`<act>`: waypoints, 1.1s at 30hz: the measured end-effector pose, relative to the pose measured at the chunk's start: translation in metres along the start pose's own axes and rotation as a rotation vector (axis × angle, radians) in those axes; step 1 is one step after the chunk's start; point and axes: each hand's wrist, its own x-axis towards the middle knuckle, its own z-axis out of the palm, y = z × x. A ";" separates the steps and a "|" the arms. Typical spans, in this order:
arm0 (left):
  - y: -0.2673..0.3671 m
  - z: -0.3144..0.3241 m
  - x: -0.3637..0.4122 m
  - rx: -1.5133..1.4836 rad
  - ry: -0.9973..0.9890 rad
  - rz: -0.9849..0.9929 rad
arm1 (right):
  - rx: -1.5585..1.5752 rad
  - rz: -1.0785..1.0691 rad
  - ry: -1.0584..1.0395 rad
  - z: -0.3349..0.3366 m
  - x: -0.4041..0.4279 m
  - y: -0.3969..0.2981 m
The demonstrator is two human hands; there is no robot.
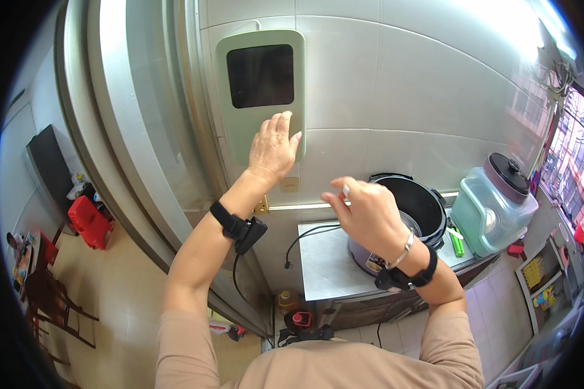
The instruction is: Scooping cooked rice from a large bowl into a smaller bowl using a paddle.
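A pale green wall-mounted appliance (265, 124) with a dark glossy panel (260, 76) hangs on the tiled wall. My left hand (272, 148) is raised over its lower part, fingers straight and thumb apart. Whether the fingertips touch its face, I cannot tell. My right hand (367, 211) hovers lower, to the right, with bent fingers, a gap to the thumb and nothing visible in its grasp. Behind it, partly hidden by the hand and wrist, an electric cooker (421, 194) stands lidless on a metal-topped cabinet (319, 272). Its dark inside shows.
A power cord with a plug (288, 264) hangs off the cabinet's left edge. A translucent teal bin (486, 219) carries a dark lid (508, 177); a green-handled tool (456, 243) lies beside it. Bottles (297, 318) stand on the floor. A metal-framed sliding door (141, 121) borders the left.
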 end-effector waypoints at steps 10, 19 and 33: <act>0.025 -0.009 -0.040 -0.059 -0.148 -0.006 | 0.198 0.214 0.034 -0.043 -0.084 -0.006; 0.032 -0.047 -0.137 -0.358 -0.376 -0.074 | 0.208 0.924 0.178 -0.067 -0.173 0.003; 0.119 -0.069 -0.246 -0.641 -0.793 -0.317 | 0.002 1.160 0.158 -0.113 -0.308 0.005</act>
